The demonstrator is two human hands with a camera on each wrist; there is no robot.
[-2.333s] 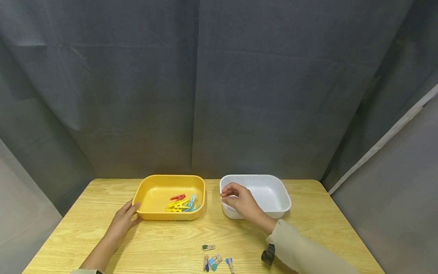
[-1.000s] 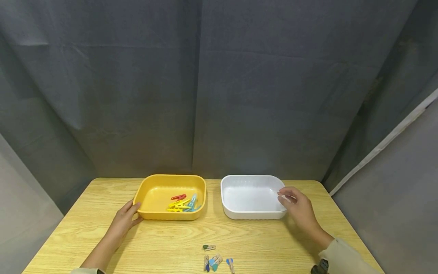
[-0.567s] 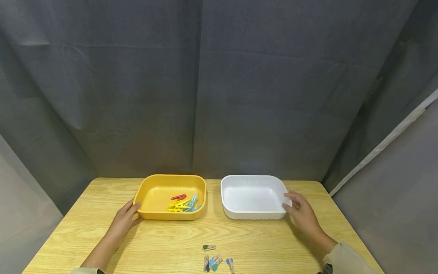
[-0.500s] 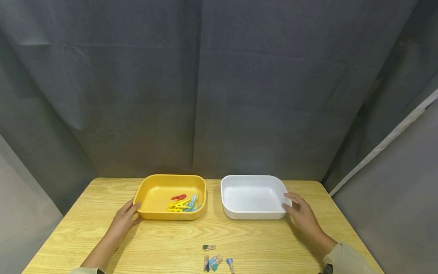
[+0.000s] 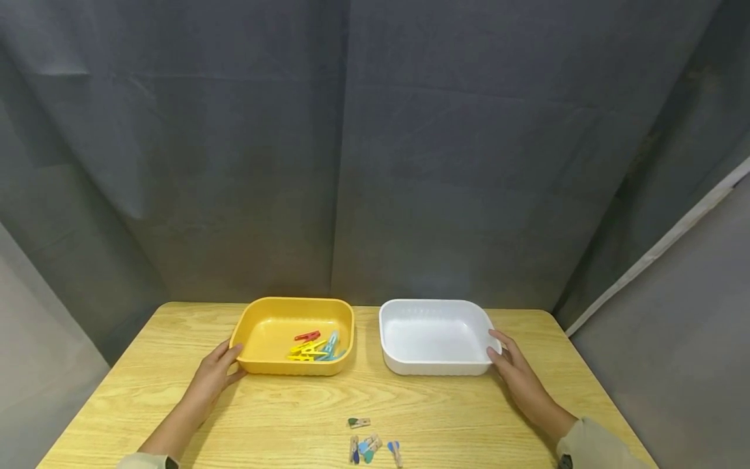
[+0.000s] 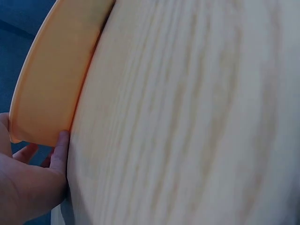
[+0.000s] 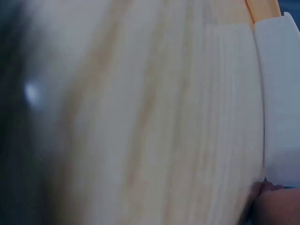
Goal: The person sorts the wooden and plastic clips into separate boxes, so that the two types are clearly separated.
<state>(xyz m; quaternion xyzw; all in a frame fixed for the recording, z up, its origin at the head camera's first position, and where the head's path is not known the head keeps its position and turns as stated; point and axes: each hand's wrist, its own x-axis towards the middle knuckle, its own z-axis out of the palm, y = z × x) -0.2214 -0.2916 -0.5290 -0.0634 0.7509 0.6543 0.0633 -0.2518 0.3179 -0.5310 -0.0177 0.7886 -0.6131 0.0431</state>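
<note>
My left hand (image 5: pixel 212 374) grips the left side of a yellow plastic basin (image 5: pixel 281 369). In the left wrist view, fingers (image 6: pixel 59 152) lie against the basin's lower corner, with another part of the hand up at the rim. Inside it, toward the right, lie a red clothespin (image 5: pixel 307 336) and several yellow and light blue ones. My right hand (image 5: pixel 521 378) holds the right rim of a white plastic basin (image 5: pixel 433 369), whose inside is bare. The right wrist view shows only a bit of that hand beside the white wall (image 7: pixel 283 117).
Several small wooden clothespins (image 5: pixel 359 423) with green and blue ends lie near the front middle of the wooden table (image 5: pixel 281 417). A narrow gap separates the two basins. Dark grey cloth (image 5: pixel 375 163) hangs behind the table and along its sides.
My right hand has moved from above the white basin's left part to its right rim and settled there. My left hand stays at the yellow basin. The clothespins have not moved.
</note>
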